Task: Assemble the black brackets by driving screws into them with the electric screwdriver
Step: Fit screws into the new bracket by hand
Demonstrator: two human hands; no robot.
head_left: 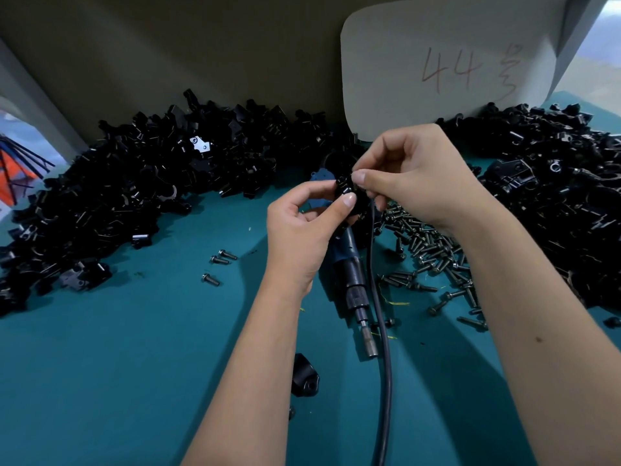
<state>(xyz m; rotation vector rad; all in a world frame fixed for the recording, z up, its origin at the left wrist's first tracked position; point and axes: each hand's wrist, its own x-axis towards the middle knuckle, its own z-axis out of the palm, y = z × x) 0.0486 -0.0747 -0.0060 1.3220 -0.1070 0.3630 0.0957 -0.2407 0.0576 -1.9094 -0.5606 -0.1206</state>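
Both hands meet just above the middle of the view, each pinching the same small black bracket [343, 190]: the left hand [302, 227] grips it from seven o'clock with thumb and curled fingers, and the right hand [408, 176] nips its top from two o'clock between thumb and forefinger — whether a screw sits under those fingertips cannot be told. Directly beneath the hands the electric screwdriver [349, 274] lies flat on the teal table [134, 364], its metal bit end pointing toward six o'clock, held by neither hand; its dark cable [381, 331] runs beside it down to the lower edge. At four o'clock from the hands a loose scatter of screws [433, 257] spreads over the table, and three stray ones [218, 264] lie at eight o'clock. A single bracket part [304, 376] rests at six o'clock, between the forearms. Large heaps of black brackets fill the nine-to-eleven o'clock side [134, 183] and the two-to-three o'clock side [554, 183]. At one o'clock a pale card [437, 72] marked "44" leans against the backboard.
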